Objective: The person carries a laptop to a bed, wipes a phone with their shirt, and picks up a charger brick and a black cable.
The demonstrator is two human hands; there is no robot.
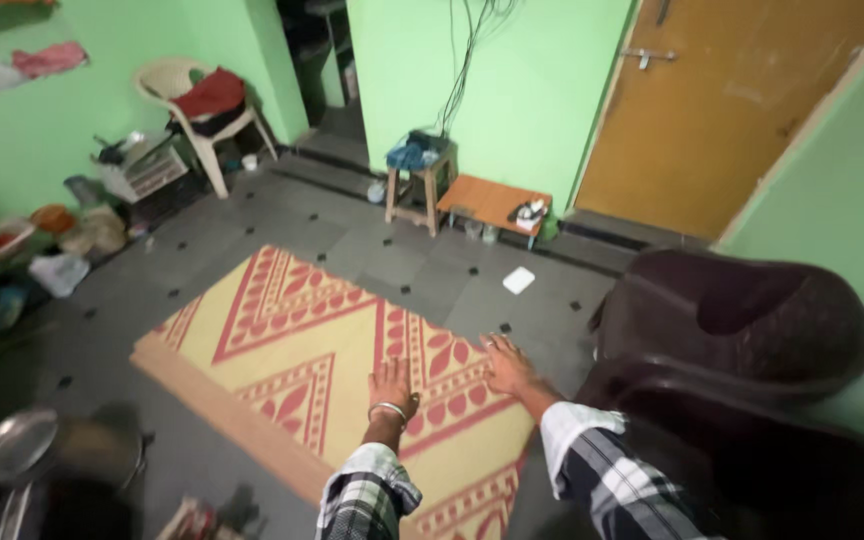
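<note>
both hands reach down, palms down, fingers spread and holding nothing. left hand (392, 385) lies flat over the yellow mat with red leaf pattern (292, 350), bangle at the wrist. right hand (508, 366) sits at the mat's right edge, beside the dark brown plastic chair (742, 330). mat lies flat on the grey tiled floor (372, 235). steel pot (22, 450) stands at lower left.
</note>
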